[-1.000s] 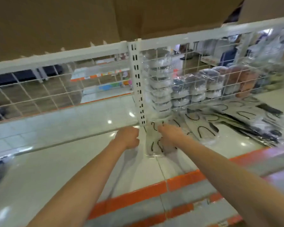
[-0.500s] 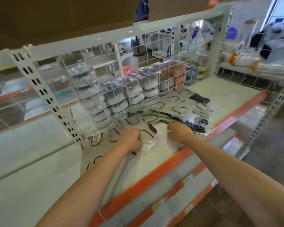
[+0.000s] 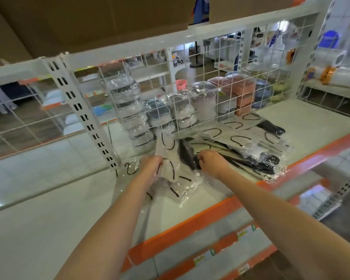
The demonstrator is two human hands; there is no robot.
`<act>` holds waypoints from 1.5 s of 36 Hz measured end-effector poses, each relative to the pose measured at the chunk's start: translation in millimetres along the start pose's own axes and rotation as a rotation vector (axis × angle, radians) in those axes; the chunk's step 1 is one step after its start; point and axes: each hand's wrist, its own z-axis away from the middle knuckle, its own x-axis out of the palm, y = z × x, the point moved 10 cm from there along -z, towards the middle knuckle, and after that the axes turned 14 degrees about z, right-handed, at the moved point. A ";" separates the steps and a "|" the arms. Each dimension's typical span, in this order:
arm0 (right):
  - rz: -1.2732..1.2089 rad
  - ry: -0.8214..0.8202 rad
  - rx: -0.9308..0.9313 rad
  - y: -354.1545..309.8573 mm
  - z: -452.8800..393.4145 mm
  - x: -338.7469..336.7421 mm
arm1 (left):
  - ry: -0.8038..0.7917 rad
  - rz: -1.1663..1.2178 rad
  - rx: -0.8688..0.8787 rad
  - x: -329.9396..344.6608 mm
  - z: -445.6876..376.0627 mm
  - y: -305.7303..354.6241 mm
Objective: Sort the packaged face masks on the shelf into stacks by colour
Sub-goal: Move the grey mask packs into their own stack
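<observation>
Clear plastic packets of face masks lie on the white shelf [image 3: 303, 120]. My left hand [image 3: 152, 164] is closed on a grey mask packet [image 3: 166, 150] with black ear loops, tilted up off the pile of grey packets [image 3: 176, 182] under it. My right hand [image 3: 210, 160] grips the edge of a black mask packet [image 3: 187, 155] at the left end of a mixed spread of grey and black packets [image 3: 247, 144]. More black packets [image 3: 271, 160] lie at the front right of that spread.
A white wire grid [image 3: 210, 81] backs the shelf; behind it stand wrapped stacks of bowls [image 3: 129, 110] and brown items [image 3: 242, 89]. A slotted white upright [image 3: 83, 116] stands to the left. An orange rail [image 3: 190, 221] edges the shelf front. Cardboard boxes [image 3: 89, 19] sit overhead.
The view swung right along the shelf. Both hands moved from the upright to the mask spread; the left lifted a grey packet and the right took hold of a black one.
</observation>
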 end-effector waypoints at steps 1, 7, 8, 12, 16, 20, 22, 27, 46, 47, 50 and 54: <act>-0.012 0.005 -0.001 -2.8 -1.8 0.7 | 0.017 0.122 -0.015 -10.7 1.6 3.6; -0.073 0.016 -0.008 -31.2 -7.6 9.1 | -0.013 0.565 0.009 -59.0 15.8 27.7; -0.072 0.007 0.004 -35.5 -8.0 12.3 | -0.010 0.597 0.018 -65.7 16.4 28.9; 0.020 -0.110 0.113 -39.3 -6.1 32.0 | 0.004 0.591 0.061 -91.7 11.6 24.2; 0.078 -0.135 0.104 -43.3 -7.6 32.5 | 0.005 0.596 0.035 -103.4 13.1 13.5; 0.133 -0.076 0.117 -41.6 -8.8 7.9 | -0.010 0.554 -0.076 -104.2 22.5 -2.5; 0.149 -0.008 0.139 -38.4 -7.3 -9.3 | -0.039 0.549 -0.127 -100.3 24.8 -10.0; -0.260 0.185 0.093 -42.7 -11.8 -54.2 | -0.107 0.503 -0.119 -90.2 23.2 -17.8; -0.842 -0.229 0.005 -101.6 -6.6 28.7 | -0.338 0.476 -0.048 -61.0 33.3 5.1; -0.850 -0.209 0.003 -107.6 -5.9 28.1 | -0.329 0.442 -0.056 -60.0 34.5 0.9; -0.717 -0.072 -0.025 -117.9 -8.0 10.3 | -0.286 0.441 -0.071 -58.8 34.4 -8.0; -0.723 -0.066 -0.122 -130.3 -10.1 -5.6 | -0.172 0.489 -0.019 -71.2 20.8 -11.1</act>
